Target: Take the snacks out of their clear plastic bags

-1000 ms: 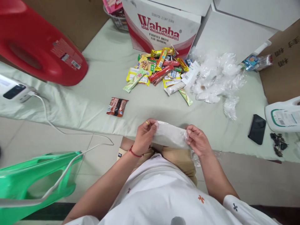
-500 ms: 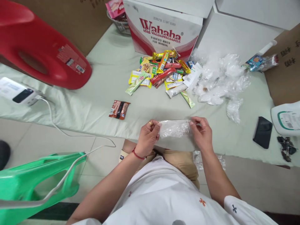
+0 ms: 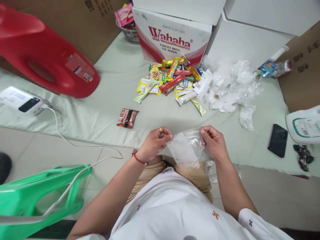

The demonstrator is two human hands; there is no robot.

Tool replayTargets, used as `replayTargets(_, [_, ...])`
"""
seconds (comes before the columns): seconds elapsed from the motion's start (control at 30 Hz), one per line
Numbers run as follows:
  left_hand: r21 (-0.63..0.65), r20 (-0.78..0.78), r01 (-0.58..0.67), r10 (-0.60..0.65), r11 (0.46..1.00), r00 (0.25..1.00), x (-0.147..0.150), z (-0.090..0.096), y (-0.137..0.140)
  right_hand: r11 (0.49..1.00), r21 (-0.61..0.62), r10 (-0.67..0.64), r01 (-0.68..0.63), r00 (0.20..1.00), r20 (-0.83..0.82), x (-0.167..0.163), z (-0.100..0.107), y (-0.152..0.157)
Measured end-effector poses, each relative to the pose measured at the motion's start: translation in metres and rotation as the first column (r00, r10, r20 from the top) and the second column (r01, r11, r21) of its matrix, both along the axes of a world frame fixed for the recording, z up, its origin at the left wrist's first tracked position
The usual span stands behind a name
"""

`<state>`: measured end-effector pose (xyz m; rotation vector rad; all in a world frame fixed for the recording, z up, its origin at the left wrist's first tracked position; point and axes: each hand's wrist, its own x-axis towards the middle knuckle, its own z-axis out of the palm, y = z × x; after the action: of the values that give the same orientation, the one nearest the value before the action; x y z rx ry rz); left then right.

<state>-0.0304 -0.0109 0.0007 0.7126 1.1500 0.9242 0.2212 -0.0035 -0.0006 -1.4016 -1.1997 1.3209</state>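
A clear plastic bag (image 3: 186, 150) is stretched between my two hands at the table's front edge, its lower part hanging over my lap. My left hand (image 3: 157, 141) pinches one upper corner between thumb and fingers; a ring and a red bracelet show on that side. The opposite upper corner is pinched by my right hand (image 3: 215, 141). Beyond my left hand a brown-wrapped snack (image 3: 127, 118) lies by itself on the cloth. Farther back sit a heap of wrapped snacks (image 3: 172, 81) and, to its right, a pile of crumpled clear bags (image 3: 231, 86).
A white and red water carton (image 3: 172, 36) stands behind the snacks. At left are a red jug (image 3: 75, 73), a white device (image 3: 21, 100) with a cable and a green stool (image 3: 22, 193). A black phone (image 3: 278, 140), keys (image 3: 303, 156) and a white bottle (image 3: 303, 125) lie at right.
The bag, earlier a narrow strip between my hands, now hangs down with more of its surface showing. My left hand has shifted slightly left and its wrist has turned.
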Motion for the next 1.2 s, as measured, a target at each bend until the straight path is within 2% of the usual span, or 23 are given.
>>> replayTargets(0.07, [0.124,-0.171,-0.112,0.133,0.986,0.976,-0.005,0.000,0.002,0.997,-0.068,-0.042,0.039,0.998,-0.037,0.002,0.001,0.002])
replayTargets(0.13, [0.296,-0.341,-0.255,0.351,0.921,0.872,-0.005,0.003,-0.002,0.989,-0.091,-0.125,0.118,0.989,-0.078,-0.002,0.000,0.001])
replayTargets(0.17, [0.364,-0.396,-0.282,0.421,0.888,0.816,-0.003,0.006,-0.008,0.982,-0.090,-0.175,0.167,0.980,-0.097,-0.004,0.000,0.000])
replayTargets(0.2, [0.403,-0.429,-0.266,0.437,0.876,0.791,0.001,0.009,-0.014,0.973,-0.082,-0.222,0.214,0.968,-0.113,-0.007,-0.001,-0.001])
replayTargets(0.27, [0.376,-0.430,-0.143,0.309,0.915,0.848,0.014,0.014,-0.028,0.955,-0.051,-0.297,0.293,0.942,-0.155,-0.014,0.000,-0.004])
replayTargets(0.37, [0.163,-0.262,0.068,-0.023,0.984,0.965,0.042,0.017,-0.041,0.942,-0.063,-0.331,0.329,0.889,-0.315,-0.024,0.007,-0.010])
replayTargets(0.43, [0.009,-0.086,0.090,-0.089,0.996,0.992,0.061,0.015,-0.042,0.947,-0.141,-0.321,0.289,0.829,-0.458,-0.030,0.013,-0.014])
replayTargets(0.5, [-0.098,0.111,0.074,-0.063,0.992,0.992,0.077,0.011,-0.037,0.950,-0.225,-0.307,0.216,0.766,-0.565,-0.036,0.017,-0.019])
replayTargets(0.6, [-0.155,0.348,0.044,0.013,0.987,0.938,0.089,0.004,-0.028,0.944,-0.293,-0.312,0.154,0.707,-0.635,-0.039,0.018,-0.025])
replayTargets(0.73, [-0.116,0.402,-0.046,0.090,0.992,0.911,0.078,0.002,-0.023,0.934,-0.292,-0.351,0.207,0.692,-0.631,-0.018,0.013,-0.022])
replayTargets(0.87, [-0.119,0.383,-0.014,0.059,0.993,0.922,0.047,0.010,-0.022,0.893,-0.197,-0.447,0.404,0.753,-0.483,0.023,0.011,-0.012])
replayTargets(0.97, [-0.081,0.250,-0.037,0.056,0.996,0.967,0.020,0.012,-0.015,0.881,-0.119,-0.471,0.458,0.825,-0.313,0.047,0.010,-0.005])
replayTargets(1.07, [0.009,-0.035,-0.017,0.018,1.000,0.999,-0.009,0.006,-0.002,0.900,-0.092,-0.437,0.427,0.881,-0.183,0.057,0.006,0.001])
replayTargets(1.13, [0.076,-0.291,0.001,0.021,0.997,0.957,-0.026,0.001,0.005,0.904,-0.103,-0.425,0.414,0.894,-0.142,0.056,0.001,0.005])
replayTargets(1.17, [0.127,-0.427,-0.019,0.072,0.992,0.902,-0.032,0.000,0.007,0.904,-0.115,-0.424,0.411,0.896,-0.131,0.055,-0.001,0.007])
replayTargets(1.2, [0.209,-0.552,-0.062,0.171,0.976,0.816,-0.036,-0.001,0.007,0.903,-0.123,-0.425,0.411,0.897,-0.120,0.053,-0.004,0.010])
